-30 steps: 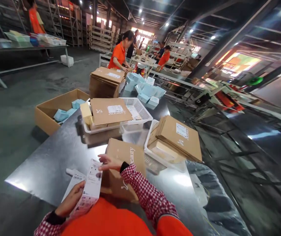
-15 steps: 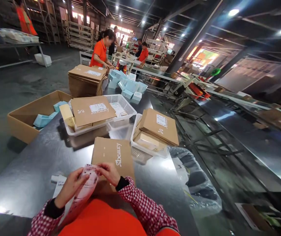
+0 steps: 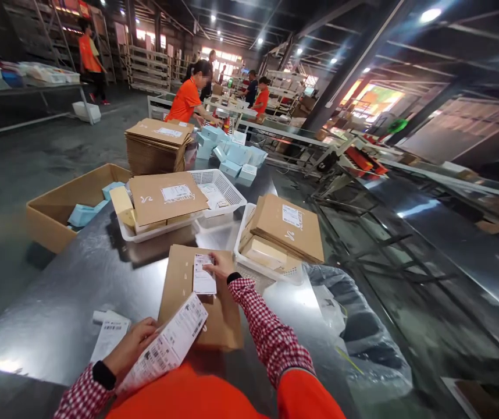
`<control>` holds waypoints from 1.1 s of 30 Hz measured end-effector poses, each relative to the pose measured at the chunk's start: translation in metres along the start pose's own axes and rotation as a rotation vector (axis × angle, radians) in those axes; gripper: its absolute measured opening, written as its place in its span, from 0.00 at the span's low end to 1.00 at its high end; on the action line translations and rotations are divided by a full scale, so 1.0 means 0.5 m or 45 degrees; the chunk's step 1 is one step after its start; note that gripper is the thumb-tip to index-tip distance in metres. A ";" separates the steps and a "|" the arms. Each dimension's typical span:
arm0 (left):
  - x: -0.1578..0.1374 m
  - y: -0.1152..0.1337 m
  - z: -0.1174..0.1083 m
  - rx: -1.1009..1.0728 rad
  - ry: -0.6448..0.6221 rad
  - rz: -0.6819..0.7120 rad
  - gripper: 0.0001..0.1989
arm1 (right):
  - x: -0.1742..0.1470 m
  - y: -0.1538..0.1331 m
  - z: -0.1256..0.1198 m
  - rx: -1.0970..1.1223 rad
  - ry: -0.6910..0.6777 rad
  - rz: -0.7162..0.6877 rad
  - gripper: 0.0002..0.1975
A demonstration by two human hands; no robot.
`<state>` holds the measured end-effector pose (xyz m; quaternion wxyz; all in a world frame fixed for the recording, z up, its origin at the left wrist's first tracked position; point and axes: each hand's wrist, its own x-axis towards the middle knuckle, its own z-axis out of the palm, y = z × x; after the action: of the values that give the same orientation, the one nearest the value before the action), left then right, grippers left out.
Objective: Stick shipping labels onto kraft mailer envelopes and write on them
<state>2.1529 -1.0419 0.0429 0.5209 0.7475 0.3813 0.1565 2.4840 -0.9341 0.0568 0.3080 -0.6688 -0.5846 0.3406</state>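
A flat brown cardboard box [image 3: 188,302] lies on the steel table [image 3: 79,302] in front of me. My right hand [image 3: 218,266] presses a white shipping label [image 3: 203,274] onto the box's top near its far edge. My left hand [image 3: 134,347] grips a strip of printed labels [image 3: 168,343] low at the near edge, tilted up over the box's near corner. More label paper [image 3: 109,334] rests on the table to the left of that hand.
Two white baskets [image 3: 225,189] [image 3: 249,265] with brown boxes stand beyond. Further off are a stack of flat cartons [image 3: 156,145] and pale blue boxes [image 3: 236,157]. An open carton [image 3: 57,209] stands left, a clear plastic bag [image 3: 349,326] right. People in orange work behind.
My right hand has left the label strip and moved forward, laying a single label on the box. My left hand keeps the strip, now lowered toward me.
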 end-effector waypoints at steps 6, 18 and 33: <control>-0.004 0.018 -0.001 -0.079 -0.072 -0.011 0.20 | 0.008 -0.009 0.040 -0.319 -0.109 0.029 0.21; -0.004 -0.039 -0.001 -0.132 -0.097 0.020 0.17 | -0.070 -0.012 0.116 -0.933 -0.022 -0.156 0.28; -0.043 -0.038 -0.011 -0.466 0.009 -0.056 0.21 | -0.188 0.033 -0.093 0.285 0.412 0.431 0.21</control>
<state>2.1276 -1.0507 0.0313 0.6501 0.6313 0.3646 0.2143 2.5234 -1.0298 0.0794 0.4083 -0.7646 -0.3661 0.3386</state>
